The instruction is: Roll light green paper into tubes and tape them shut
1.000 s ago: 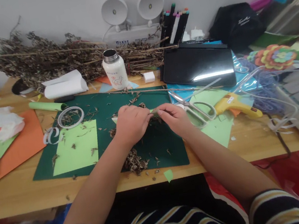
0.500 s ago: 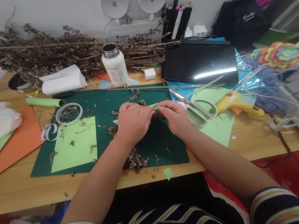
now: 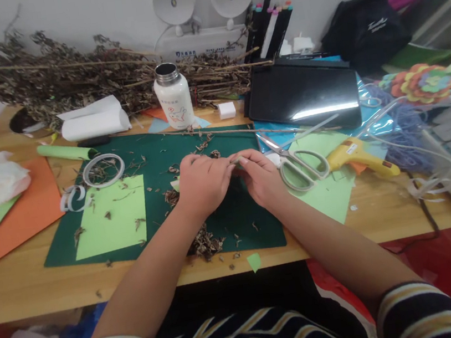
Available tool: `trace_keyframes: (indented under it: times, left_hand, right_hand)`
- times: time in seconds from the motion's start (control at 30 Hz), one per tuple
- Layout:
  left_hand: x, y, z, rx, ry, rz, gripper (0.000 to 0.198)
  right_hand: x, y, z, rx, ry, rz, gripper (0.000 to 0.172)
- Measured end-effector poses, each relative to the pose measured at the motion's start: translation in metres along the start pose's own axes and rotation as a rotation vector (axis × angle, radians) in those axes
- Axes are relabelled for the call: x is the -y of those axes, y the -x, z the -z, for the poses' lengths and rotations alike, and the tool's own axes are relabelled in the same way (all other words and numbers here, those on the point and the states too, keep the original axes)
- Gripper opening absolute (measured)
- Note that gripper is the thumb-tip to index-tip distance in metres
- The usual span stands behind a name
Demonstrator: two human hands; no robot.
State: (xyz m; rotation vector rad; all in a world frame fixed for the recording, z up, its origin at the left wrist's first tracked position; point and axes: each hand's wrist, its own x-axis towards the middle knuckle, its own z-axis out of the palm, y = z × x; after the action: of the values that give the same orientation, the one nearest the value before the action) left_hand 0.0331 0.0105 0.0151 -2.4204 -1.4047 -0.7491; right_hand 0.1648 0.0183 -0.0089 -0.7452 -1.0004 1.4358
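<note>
My left hand (image 3: pixel 203 182) and my right hand (image 3: pixel 261 178) meet over the dark green cutting mat (image 3: pixel 156 156), fingertips pinched together on a small light green paper piece (image 3: pixel 236 161) with bits of dried plant. Most of the piece is hidden by my fingers. A heap of dried leaf crumbs (image 3: pixel 204 243) lies on the mat just below my left wrist. A light green paper sheet (image 3: pixel 110 216) lies on the mat's left part. Scissors (image 3: pixel 298 161) rest right of my right hand.
Dried branches (image 3: pixel 70 79) pile along the wall. A white bottle (image 3: pixel 173 97), tape rolls (image 3: pixel 104 170), a rolled white paper (image 3: pixel 95 123), a yellow glue gun (image 3: pixel 358 157), a black case (image 3: pixel 303 94) and orange paper (image 3: pixel 26 214) crowd the wooden desk (image 3: pixel 37 290).
My hands have drawn a little closer together around the green piece, the right fingers shifting left. The view has tilted slightly; nothing else moved.
</note>
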Motion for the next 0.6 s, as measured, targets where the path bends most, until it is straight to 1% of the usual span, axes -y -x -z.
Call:
trace_keyframes:
  times: [0.17,0.3,0.47,0.6]
  left_hand:
    - [-0.0031,-0.0014,0.0012,-0.006,0.015,0.04,0.027]
    - [-0.0056,-0.0019,0.0019,-0.022,0.005,0.05,0.029]
    - [-0.0075,-0.0016,0.0021,-0.044,-0.004,0.026,0.03]
    - [-0.0082,-0.0013,0.0006,-0.089,-0.018,0.042,0.028]
  right_hand:
    - [-0.0051,0.0011,0.0034,0.023,0.042,0.006,0.009]
    - [-0.0079,0.0012,0.005,-0.009,0.097,0.025,0.007]
    - [-0.004,0.0007,-0.0001,-0.058,0.045,-0.012,0.005]
    - [-0.0016,0.0012,-0.0047,-0.064,0.025,-0.02,0.007]
